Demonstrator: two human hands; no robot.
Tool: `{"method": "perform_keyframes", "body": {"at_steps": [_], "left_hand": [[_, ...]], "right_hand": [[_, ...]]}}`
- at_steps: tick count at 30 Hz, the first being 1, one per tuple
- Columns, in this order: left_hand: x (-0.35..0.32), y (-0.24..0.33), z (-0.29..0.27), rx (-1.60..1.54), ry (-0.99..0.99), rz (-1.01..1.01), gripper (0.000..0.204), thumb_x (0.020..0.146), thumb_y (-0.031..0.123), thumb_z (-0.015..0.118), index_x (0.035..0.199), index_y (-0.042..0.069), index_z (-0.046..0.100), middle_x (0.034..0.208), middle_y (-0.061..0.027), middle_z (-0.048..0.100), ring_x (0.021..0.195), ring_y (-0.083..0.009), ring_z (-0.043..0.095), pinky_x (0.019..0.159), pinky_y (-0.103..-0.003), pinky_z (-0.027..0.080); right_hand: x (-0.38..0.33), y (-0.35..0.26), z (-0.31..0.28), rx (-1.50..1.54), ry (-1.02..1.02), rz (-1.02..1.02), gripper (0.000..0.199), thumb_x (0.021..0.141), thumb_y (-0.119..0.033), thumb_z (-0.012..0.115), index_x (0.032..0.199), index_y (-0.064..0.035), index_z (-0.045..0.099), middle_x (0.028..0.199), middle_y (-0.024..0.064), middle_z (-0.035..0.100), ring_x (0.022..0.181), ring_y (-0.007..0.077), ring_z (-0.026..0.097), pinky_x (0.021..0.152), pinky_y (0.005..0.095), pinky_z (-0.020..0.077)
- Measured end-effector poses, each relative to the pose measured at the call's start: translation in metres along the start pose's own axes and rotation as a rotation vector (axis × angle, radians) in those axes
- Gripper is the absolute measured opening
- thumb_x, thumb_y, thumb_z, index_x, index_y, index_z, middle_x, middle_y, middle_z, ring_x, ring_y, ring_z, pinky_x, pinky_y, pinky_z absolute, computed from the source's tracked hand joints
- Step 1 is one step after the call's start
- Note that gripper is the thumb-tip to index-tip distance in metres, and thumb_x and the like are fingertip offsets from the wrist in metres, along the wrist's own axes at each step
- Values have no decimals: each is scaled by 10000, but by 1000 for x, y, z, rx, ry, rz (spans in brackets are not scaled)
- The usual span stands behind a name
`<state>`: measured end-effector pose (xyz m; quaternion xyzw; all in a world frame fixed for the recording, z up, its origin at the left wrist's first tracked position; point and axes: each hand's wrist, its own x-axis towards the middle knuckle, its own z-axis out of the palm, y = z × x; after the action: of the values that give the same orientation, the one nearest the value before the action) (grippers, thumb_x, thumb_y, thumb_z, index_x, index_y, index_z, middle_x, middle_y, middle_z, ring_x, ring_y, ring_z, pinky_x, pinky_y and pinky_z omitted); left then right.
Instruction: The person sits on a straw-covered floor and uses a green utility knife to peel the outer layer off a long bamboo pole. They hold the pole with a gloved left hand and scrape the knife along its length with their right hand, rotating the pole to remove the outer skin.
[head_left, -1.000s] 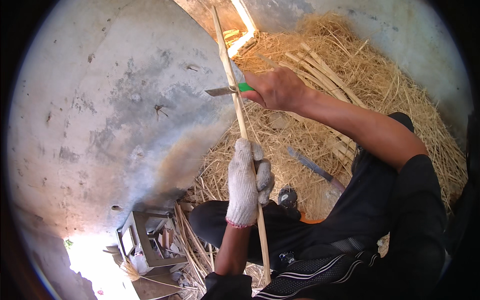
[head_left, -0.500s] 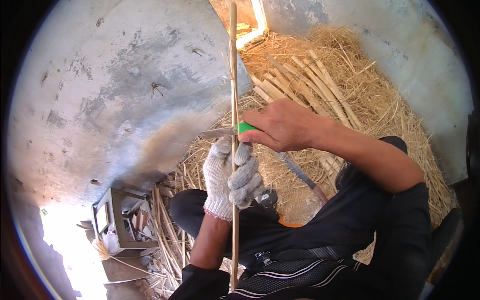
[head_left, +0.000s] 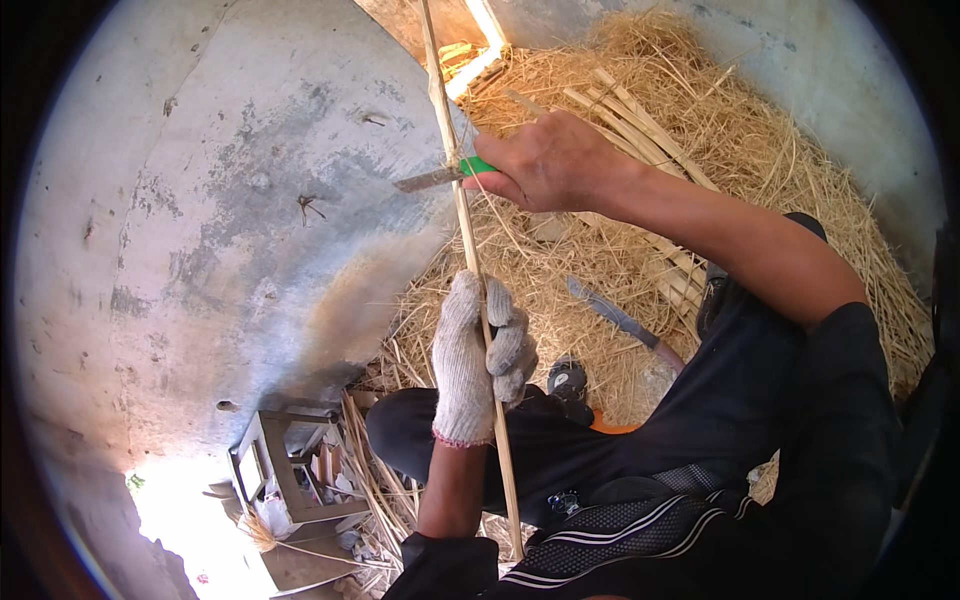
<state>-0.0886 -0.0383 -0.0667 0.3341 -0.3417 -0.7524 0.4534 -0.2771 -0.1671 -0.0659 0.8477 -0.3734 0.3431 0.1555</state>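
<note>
My left hand [head_left: 470, 350], in a whitish knitted glove with a red cuff edge, is closed round a long, thin bamboo strip [head_left: 462, 215]. The strip stands nearly lengthwise before me, its lower end near my waist and its upper end past the top of the view. My bare right hand [head_left: 555, 165] grips a knife [head_left: 430, 180] by its green handle, farther up the strip. Its blade lies across the strip and points left. Thin shavings curl from the strip beside the handle.
A larger machete-like blade [head_left: 615, 318] lies on the straw-like shavings [head_left: 740, 130] between my legs. Split strips [head_left: 640, 125] lie in a bundle beyond. A worn grey wall [head_left: 200, 200] fills the left. A wooden stool-like frame [head_left: 290, 470] stands lower left, beside more strips [head_left: 370, 460].
My right hand and the knife have moved away from my left hand, up along the strip. The strip now leans left at its upper end. The view has shifted slightly.
</note>
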Motion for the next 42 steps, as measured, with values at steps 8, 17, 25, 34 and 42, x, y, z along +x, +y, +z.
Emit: {"method": "perform_keyframes", "body": {"at_steps": [8,17,25,34,42], "left_hand": [[-3,8,-6,-260,-172,-71,357,1022,413,400,829,125,488,447,-7,355,278,-138,308,245,-272,248],[-5,8,-5,-92,86,56,347,997,393,437,911,74,545,463,-22,391,276,-159,341,243,-283,251],[-5,14,-14,24,111,80,332,1014,371,427,904,77,535,463,-4,367,274,-127,307,243,-264,231],[-1,8,-3,-85,3,9,346,1026,413,420,875,117,516,464,14,361,286,-102,293,256,-243,230],[-5,6,-11,-440,-274,-88,374,1051,402,308,880,127,494,451,30,356,267,-117,320,251,-261,272]], "right_hand": [[0,-6,-11,886,-336,198,495,1016,-489,375,787,-73,512,520,85,419,438,234,417,490,381,378],[-26,-46,-17,494,-181,-113,466,980,-487,464,824,-64,582,504,157,514,504,374,562,518,459,443],[-24,-54,7,153,49,-155,464,969,-480,502,779,-58,525,462,81,482,338,237,481,337,381,364],[4,6,22,129,89,-26,489,1021,-487,381,754,-90,485,456,9,388,347,112,376,331,316,325],[3,2,-10,815,-363,155,487,1017,-479,387,771,-75,502,567,84,474,463,238,486,534,407,433]]}}
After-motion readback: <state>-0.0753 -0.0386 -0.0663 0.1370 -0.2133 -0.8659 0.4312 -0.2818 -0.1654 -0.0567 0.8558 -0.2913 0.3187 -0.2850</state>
